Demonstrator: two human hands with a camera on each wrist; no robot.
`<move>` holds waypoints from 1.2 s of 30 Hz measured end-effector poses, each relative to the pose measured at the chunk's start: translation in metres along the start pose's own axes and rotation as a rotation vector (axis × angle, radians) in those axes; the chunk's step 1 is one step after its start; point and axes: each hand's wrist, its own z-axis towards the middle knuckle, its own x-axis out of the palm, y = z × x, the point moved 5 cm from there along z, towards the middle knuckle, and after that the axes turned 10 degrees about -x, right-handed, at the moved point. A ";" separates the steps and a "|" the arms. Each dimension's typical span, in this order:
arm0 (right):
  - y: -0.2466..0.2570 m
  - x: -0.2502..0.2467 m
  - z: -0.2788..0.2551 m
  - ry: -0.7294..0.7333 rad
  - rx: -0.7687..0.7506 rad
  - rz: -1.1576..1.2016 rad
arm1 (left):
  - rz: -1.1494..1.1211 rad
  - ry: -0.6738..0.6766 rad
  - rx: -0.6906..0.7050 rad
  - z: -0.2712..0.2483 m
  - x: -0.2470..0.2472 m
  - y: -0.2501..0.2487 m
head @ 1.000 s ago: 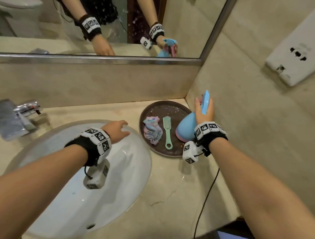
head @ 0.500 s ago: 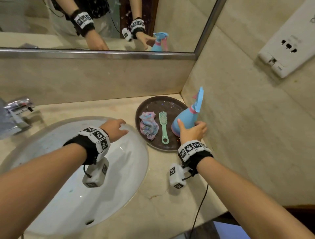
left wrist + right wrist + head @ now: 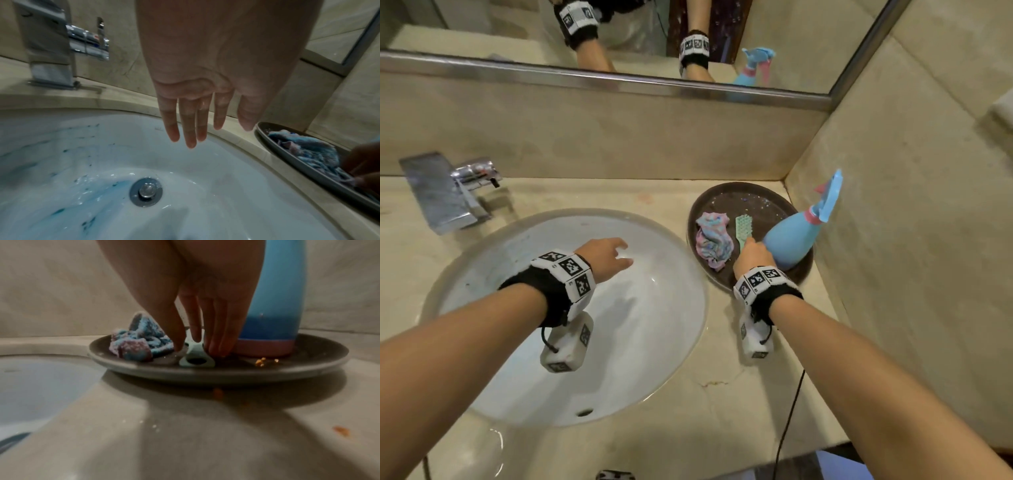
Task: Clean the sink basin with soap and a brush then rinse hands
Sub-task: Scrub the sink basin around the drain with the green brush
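My left hand (image 3: 604,257) hovers over the white sink basin (image 3: 647,342), its fingers straight and spread (image 3: 197,126), holding nothing. Blue soap streaks (image 3: 115,186) lie in the wet basin (image 3: 226,203) beside the drain (image 3: 146,192). The green brush (image 3: 743,226) lies on the dark plate (image 3: 739,195). My right hand (image 3: 753,255) reaches down onto its handle. In the right wrist view the thumb and fingers of that hand (image 3: 195,337) pinch the brush handle (image 3: 196,361) from both sides. The blue spray bottle (image 3: 789,240) stands on the plate (image 3: 226,374), right of the hand.
A crumpled blue-pink cloth (image 3: 712,240) lies on the plate left of the brush. The chrome faucet (image 3: 448,195) stands at the back left. The side wall (image 3: 911,240) is close behind the bottle (image 3: 275,305). A black cable (image 3: 787,411) hangs over the counter edge.
My right hand set the spray bottle down on the plate, let go of it and moved left onto the brush handle. The left hand stayed over the basin.
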 end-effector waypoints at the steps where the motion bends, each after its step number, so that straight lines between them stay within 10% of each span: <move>1: 0.000 0.002 0.001 0.009 0.005 -0.013 | -0.005 -0.002 -0.013 0.000 0.000 0.006; 17: 0.022 -0.022 -0.003 -0.154 0.231 0.337 | -0.022 -0.062 -0.106 -0.007 -0.013 0.068; 24: 0.073 -0.045 -0.012 -0.293 0.057 0.498 | -0.051 -0.137 -0.184 -0.019 -0.030 0.114; 31: 0.172 0.004 -0.024 -0.048 -0.308 0.423 | -0.163 -0.265 -0.290 -0.044 -0.046 0.182; 36: 0.238 0.072 -0.033 0.235 -0.287 0.555 | -0.190 -0.331 -0.388 -0.055 -0.043 0.244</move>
